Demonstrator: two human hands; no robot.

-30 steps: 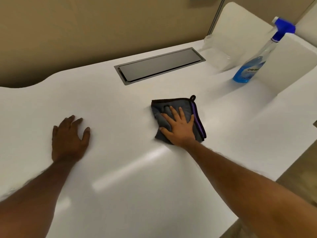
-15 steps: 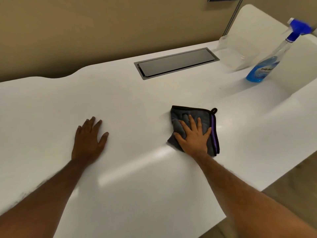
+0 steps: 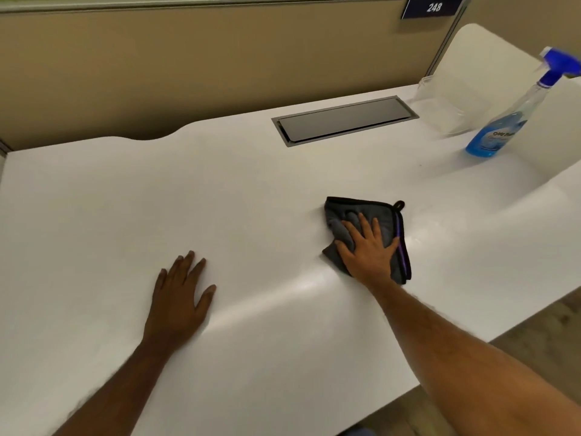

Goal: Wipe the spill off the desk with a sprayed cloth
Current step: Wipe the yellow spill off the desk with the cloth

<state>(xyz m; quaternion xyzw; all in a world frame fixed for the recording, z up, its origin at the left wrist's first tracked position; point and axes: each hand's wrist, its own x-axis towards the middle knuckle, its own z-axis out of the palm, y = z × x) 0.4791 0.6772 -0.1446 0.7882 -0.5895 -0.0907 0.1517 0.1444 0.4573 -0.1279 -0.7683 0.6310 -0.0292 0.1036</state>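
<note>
A folded grey cloth (image 3: 355,214) with a purple edge and a black loop lies on the white desk (image 3: 251,190), right of centre. My right hand (image 3: 367,250) presses flat on the cloth with its fingers spread. My left hand (image 3: 180,294) rests flat on the bare desk to the left, fingers straight. A faint wet sheen (image 3: 427,237) shows on the desk just right of the cloth. A spray bottle (image 3: 503,124) with blue liquid and a blue trigger stands at the far right.
A grey metal cable flap (image 3: 344,119) is set into the desk at the back. A clear plastic container (image 3: 446,111) sits beside the spray bottle. A tan partition stands behind the desk, a white divider on the right. The desk's front edge runs diagonally at the lower right.
The view has shifted, so everything sits further right and lower in the frame. My right hand stays pressed on the cloth, which looks slightly more rotated. My left hand stays flat on the desk.
</note>
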